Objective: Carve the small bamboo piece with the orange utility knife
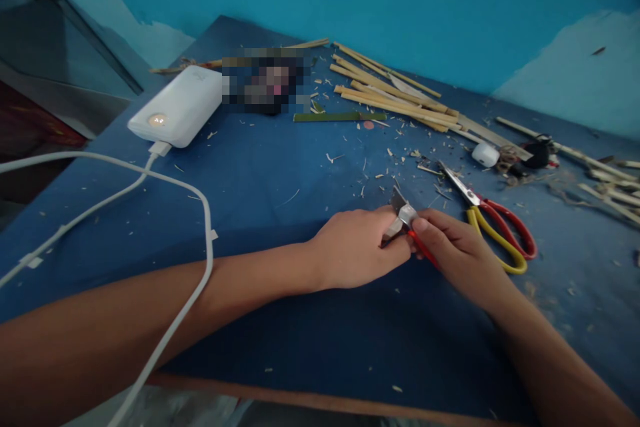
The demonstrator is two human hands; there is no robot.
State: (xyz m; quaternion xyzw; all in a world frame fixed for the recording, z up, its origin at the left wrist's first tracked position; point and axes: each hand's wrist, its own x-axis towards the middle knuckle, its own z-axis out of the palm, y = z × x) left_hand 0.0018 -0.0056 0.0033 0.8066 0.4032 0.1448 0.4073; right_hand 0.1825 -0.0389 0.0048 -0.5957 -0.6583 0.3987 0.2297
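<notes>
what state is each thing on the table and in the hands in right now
power bank: display lit
cable: plugged into power bank
scissors: lying, blades apparently closed
white case: apparently shut
knife: in right hand, blade bared
left hand: curled, contents unclear
sticks: loose bunch, lying
green strip: lying flat
table: littered with shavings

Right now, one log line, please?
right hand: holds red-handled metal tool; left hand: curled at its blade, contents unclear; nearby: red-and-yellow-handled metal scissors
</notes>
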